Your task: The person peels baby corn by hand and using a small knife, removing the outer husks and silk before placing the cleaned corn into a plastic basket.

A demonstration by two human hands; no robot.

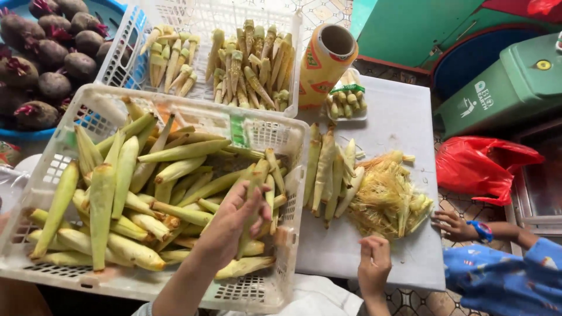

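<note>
My left hand (231,225) reaches into a white plastic crate (281,281) full of unhusked baby corn and closes on one green-husked ear (256,186) at the crate's right side. My right hand (373,266) rests with curled fingers on the near edge of a white cutting board (404,123); whether it holds something small is hidden. On the board lie several husked ears (328,169) and a heap of corn silk and husks (386,196).
A second white crate (234,17) at the back holds peeled baby corn (249,64). A blue basket of beetroots (47,58) sits far left. A yellow film roll (323,61), a small packed tray (346,99), a red bag (480,167), a green bin (509,88). Another person's hand (453,225) touches the board's right corner.
</note>
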